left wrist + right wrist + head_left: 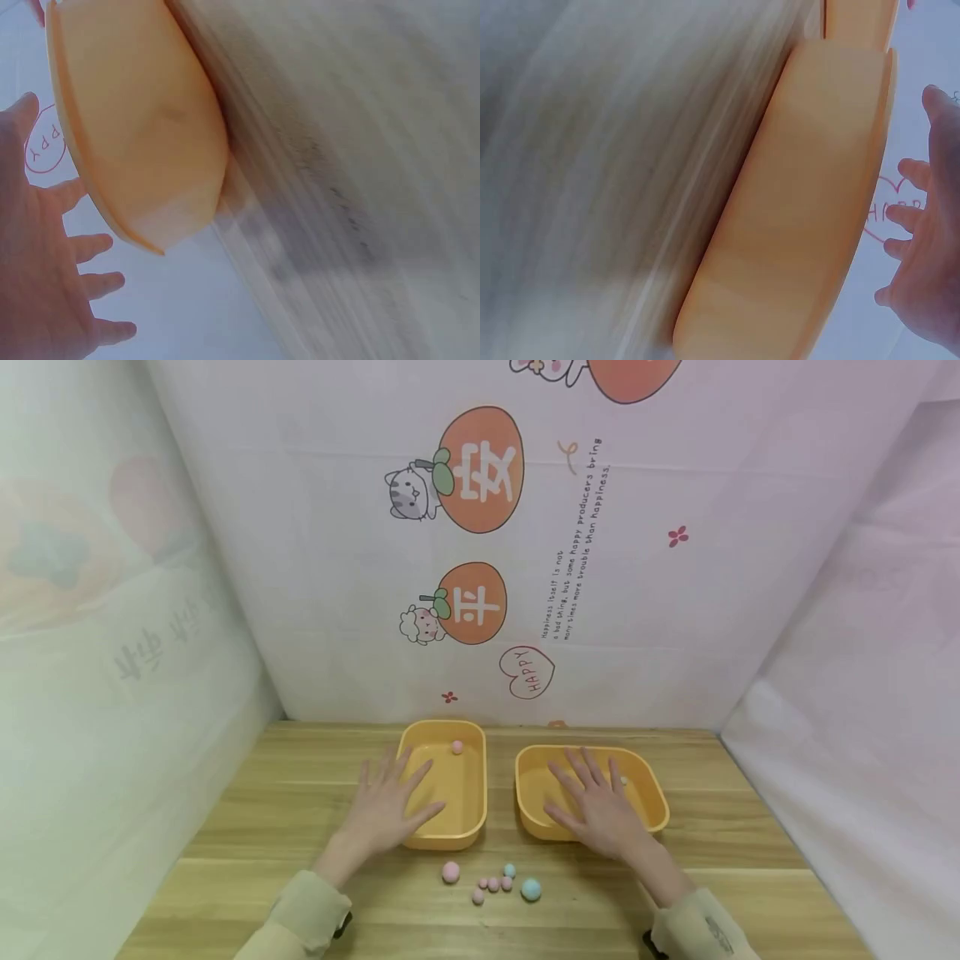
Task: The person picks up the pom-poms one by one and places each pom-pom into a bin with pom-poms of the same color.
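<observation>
With its fingers spread, my left hand [384,810] hovers over the left side of an upright yellow tray [461,793]. In the left wrist view, that hand [45,277] is beside the tray's rim [105,210]; whether a finger touches it I cannot tell. My right hand [606,817] is spread above a second yellow tray [534,789], turned sideways, and holds nothing. The right wrist view has this hand [934,247] apart from the tray wall [795,202]. One pink ball [457,747] lies in the left tray, and a tiny pale ball [624,781] in the right.
On the wooden table [390,910], in front of the trays, lie a larger pink ball [451,872], a larger blue ball [531,890], a small blue ball [510,870] and several small pink balls [492,884]. Printed white cloth [337,610] encloses the back and sides.
</observation>
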Demonstrator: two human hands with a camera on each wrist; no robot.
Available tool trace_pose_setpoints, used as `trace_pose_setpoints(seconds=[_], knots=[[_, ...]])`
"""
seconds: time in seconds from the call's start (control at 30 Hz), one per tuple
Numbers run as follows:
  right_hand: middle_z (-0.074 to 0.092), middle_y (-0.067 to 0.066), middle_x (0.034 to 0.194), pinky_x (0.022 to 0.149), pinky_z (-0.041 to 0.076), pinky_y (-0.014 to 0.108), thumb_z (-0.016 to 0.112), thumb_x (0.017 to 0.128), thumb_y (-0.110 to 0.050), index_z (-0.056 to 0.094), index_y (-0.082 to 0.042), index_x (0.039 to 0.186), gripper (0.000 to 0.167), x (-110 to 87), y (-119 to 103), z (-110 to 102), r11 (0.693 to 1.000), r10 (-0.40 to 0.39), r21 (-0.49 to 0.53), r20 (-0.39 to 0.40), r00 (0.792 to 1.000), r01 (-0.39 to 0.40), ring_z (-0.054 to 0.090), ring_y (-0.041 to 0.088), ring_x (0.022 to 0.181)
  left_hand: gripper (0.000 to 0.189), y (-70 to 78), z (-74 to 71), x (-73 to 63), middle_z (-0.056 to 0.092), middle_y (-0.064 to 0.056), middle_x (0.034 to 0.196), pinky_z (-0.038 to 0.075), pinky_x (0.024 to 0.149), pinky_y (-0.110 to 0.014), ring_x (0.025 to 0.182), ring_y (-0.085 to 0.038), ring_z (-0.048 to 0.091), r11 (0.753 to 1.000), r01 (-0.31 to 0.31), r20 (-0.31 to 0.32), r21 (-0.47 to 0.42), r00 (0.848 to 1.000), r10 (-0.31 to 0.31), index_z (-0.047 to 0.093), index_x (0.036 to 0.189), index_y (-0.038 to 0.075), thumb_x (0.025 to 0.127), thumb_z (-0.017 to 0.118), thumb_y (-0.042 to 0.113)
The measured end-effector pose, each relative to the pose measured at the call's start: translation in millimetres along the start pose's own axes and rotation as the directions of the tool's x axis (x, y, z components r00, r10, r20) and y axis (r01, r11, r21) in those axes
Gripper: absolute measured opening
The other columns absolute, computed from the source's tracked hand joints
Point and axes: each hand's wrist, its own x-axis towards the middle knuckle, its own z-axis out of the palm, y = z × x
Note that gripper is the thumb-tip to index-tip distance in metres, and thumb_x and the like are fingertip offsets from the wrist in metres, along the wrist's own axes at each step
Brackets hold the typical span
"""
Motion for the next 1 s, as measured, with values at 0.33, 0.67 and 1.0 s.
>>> trace_pose_setpoints(seconds=[0.33,0.67,1.0], knots=[[0.041,0.024,0.175,0.131,0.024,0.077,0.07,0.105,-0.048,0.053,-0.012,0.163,0.071,-10.9,-16,4,0.996,-0.081,0.028,-0.028,0.996,0.082,0.036,0.052,0.163,0.086,-7.8,-0.5,-18.8,0.02,-0.021,0.183,0.001,0.134,-0.077,0.172,-0.048,0.007,1.0,0.019,0.04,-0.007,0.999,-0.019,0.032,0.175,0.024,0.107,0.05,0.073],[0.046,0.024,0.171,0.138,0.019,0.041,0.073,0.104,-0.048,0.051,-0.005,0.163,0.076,-29.2,-43,12,0.965,-0.245,0.07,-0.098,0.964,0.253,0.049,0.048,0.156,0.097,-13.4,7.7,-27.6,0.022,-0.024,0.182,0.006,0.134,-0.079,0.17,-0.052,0.017,1.0,0.02,0.007,-0.015,1.0,-0.02,0.031,0.174,0.011,0.104,0.054,0.073],[0.052,0.02,0.167,0.116,0.056,0.054,0.069,0.108,-0.046,0.053,-0.004,0.161,0.07,-39.8,-67,13,0.941,-0.259,0.211,-0.048,0.965,0.263,0.058,0.04,0.15,0.104,-14.4,12.6,-28.8,0.021,-0.022,0.183,0.012,0.135,-0.077,0.17,-0.049,0.019,0.999,0.039,0.014,-0.001,0.999,-0.039,0.023,0.174,0.001,0.105,0.053,0.072]])
